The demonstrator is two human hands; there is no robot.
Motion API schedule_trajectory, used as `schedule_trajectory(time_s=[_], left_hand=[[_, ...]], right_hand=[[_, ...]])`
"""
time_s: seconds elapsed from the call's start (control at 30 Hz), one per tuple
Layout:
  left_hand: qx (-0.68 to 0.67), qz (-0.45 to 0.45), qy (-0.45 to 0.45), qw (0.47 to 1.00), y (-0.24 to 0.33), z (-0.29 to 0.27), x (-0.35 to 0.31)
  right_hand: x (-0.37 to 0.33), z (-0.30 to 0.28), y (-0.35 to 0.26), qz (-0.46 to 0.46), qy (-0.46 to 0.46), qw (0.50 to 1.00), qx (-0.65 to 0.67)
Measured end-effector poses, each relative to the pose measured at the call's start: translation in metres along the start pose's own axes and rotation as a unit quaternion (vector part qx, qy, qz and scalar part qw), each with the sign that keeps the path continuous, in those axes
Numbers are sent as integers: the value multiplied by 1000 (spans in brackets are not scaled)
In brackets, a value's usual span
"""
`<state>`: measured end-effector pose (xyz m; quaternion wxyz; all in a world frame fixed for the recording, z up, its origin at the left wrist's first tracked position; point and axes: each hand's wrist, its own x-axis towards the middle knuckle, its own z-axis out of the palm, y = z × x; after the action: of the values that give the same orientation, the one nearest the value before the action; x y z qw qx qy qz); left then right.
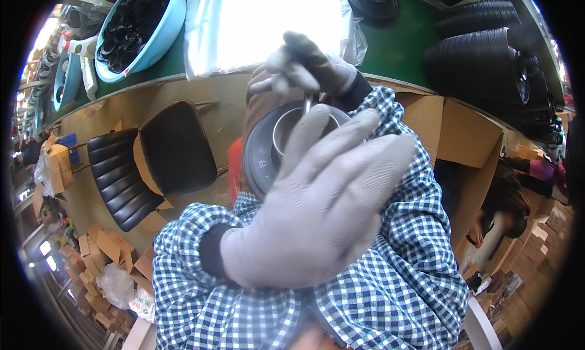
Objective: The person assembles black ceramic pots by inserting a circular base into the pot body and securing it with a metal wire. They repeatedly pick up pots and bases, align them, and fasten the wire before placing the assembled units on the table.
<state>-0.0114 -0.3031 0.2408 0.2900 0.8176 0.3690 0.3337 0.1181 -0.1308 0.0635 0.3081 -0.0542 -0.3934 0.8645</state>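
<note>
My left hand, in a grey knit glove, is raised close to the camera. Its fingers are stretched out and slightly apart, with nothing in them. Behind it a round dark grey part rests over my lap; a silver ring surrounds its recessed middle, and my left hand hides much of it. Farther off is my gloved right hand, its fingers bent and partly closed at the far edge of the part. A short, shiny metal rod shows below its fingertips. Whether those fingers grip the rod is hard to make out.
A green workbench runs across the far side, bearing a white plastic sheet, a blue basin of black curved parts and stacked black discs. A black chair stands left, an open carton right. Another person is at far right.
</note>
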Motion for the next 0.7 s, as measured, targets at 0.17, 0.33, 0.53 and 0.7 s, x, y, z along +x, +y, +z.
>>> schedule_trajectory(time_s=[0.17,0.33,0.53,0.7], left_hand=[[-61,-82,-40,994,-6,-22,-13],[-78,-155,-18,985,-14,-26,-29],[-236,-318,97,913,-126,-36,-8],[-397,-263,-103,873,-190,12,45]], right_hand=[[-14,-14,6,-52,-123,976,169],[-55,1,-8,-31,-1,976,214],[-128,109,-54,-197,-35,938,-284],[-117,202,-56,-154,-34,806,-571]])
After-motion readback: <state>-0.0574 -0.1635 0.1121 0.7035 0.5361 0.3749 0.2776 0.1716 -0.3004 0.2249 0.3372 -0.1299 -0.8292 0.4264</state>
